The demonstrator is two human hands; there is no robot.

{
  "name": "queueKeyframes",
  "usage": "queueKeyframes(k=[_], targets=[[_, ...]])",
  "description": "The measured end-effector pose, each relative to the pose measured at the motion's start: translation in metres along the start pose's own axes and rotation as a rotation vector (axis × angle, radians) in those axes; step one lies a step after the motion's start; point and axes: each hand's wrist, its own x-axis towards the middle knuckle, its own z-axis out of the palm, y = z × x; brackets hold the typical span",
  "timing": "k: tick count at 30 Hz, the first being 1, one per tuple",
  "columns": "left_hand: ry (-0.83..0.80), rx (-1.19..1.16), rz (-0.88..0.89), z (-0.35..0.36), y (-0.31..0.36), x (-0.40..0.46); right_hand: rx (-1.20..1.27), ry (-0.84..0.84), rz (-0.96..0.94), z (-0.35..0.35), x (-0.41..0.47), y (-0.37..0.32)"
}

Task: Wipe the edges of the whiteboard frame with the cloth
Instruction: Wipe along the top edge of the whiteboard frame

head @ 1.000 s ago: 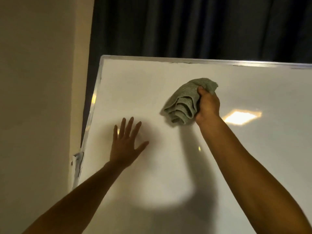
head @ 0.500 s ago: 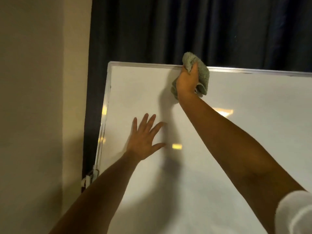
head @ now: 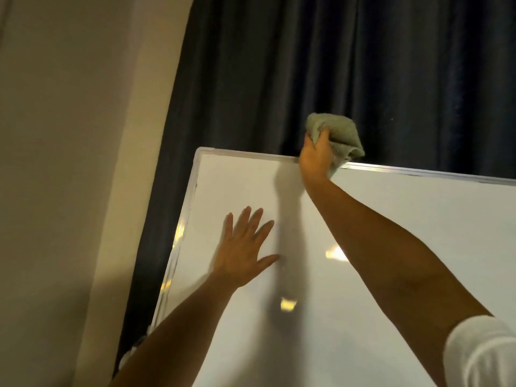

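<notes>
A white whiteboard [head: 391, 247] with a thin silver frame [head: 243, 154] fills the lower right of the head view. My right hand [head: 317, 157] grips a bunched grey-green cloth [head: 339, 138] and holds it over the frame's top edge, a little right of the top left corner. The cloth bulges above the edge against the curtain. My left hand [head: 245, 247] rests flat on the board surface with fingers spread, lower down near the left side of the frame.
A dark blue curtain [head: 307, 65] hangs behind the board. A beige wall [head: 69, 163] stands to the left. A small bracket [head: 131, 356] shows at the board's lower left edge.
My right hand has carried the cloth from the board surface up onto the top frame edge. My left hand has stayed flat on the board. The view has tilted upward.
</notes>
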Motion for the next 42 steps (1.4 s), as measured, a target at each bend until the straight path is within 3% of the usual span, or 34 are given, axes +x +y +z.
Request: queueKeyframes(k=[8, 11, 15, 20, 24, 32, 42], targets=[[0.031, -0.010, -0.025, 0.015, 0.007, -0.007, -0.423, -0.391, -0.619, 0.103, -0.062, -0.011], [0.060, -0.009, -0.006, 0.024, 0.006, -0.016, -0.514, -0.420, -0.685, 0.114, -0.069, 0.001], [0.037, 0.027, -0.031, 0.027, 0.004, -0.022, -0.389, -0.378, -0.747, 0.120, -0.062, 0.002], [0.063, -0.047, -0.070, 0.024, 0.007, -0.010, -0.349, -0.482, -0.792, 0.155, -0.068, -0.015], [0.099, -0.057, -0.073, 0.029, 0.003, 0.000, -0.492, -0.550, -0.940, 0.179, -0.055, -0.023], [0.078, -0.006, -0.064, 0.039, 0.009, 0.013, -0.611, -0.741, -0.967, 0.172, -0.023, -0.007], [0.063, -0.021, -0.046, 0.051, 0.024, 0.020, -0.657, -0.847, -0.660, 0.120, 0.028, 0.028]])
